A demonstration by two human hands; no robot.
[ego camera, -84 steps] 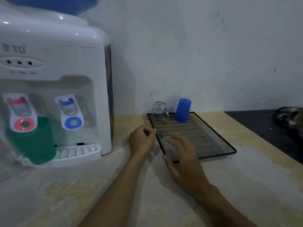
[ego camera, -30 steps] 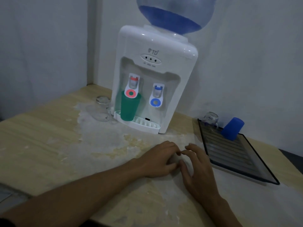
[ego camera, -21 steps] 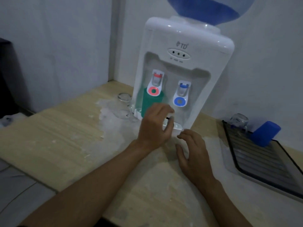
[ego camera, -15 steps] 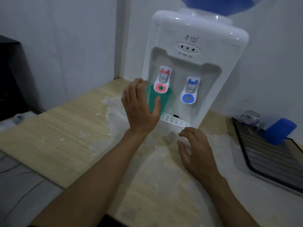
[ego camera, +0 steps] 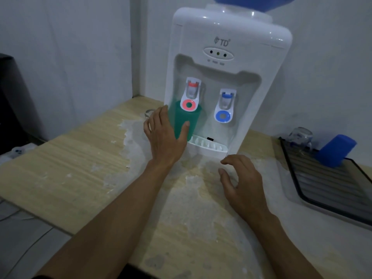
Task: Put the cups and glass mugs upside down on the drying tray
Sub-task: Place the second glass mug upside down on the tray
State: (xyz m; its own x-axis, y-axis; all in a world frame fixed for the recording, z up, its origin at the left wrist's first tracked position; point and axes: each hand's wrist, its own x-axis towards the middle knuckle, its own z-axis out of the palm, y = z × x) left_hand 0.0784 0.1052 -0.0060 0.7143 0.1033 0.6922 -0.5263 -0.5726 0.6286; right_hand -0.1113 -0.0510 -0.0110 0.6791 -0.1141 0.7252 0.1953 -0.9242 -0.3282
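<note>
A green cup (ego camera: pixel 184 121) stands upright on the drip grille under the red tap. My left hand (ego camera: pixel 164 137) wraps it, thumb on its front and fingers round its left side. Behind those fingers only the rim of an upright glass mug (ego camera: pixel 149 113) shows. My right hand (ego camera: pixel 240 183) hovers over the table in front of the dispenser, fingers apart and holding nothing. At the right lies the black-rimmed drying tray (ego camera: pixel 332 184), with a glass mug (ego camera: pixel 300 135) and a blue cup (ego camera: pixel 335 150) upside down at its far end.
The white water dispenser (ego camera: pixel 227 57) stands against the wall, its drip grille (ego camera: pixel 208 144) jutting forward. The wooden table (ego camera: pixel 66 162) has white worn patches, and its front edge runs diagonally at lower left. A dark object (ego camera: pixel 8 93) stands at far left.
My left hand moved from the tray's edge to the dispenser and closed round the green cup. My right hand came off the tray to the table. The view swung left.
</note>
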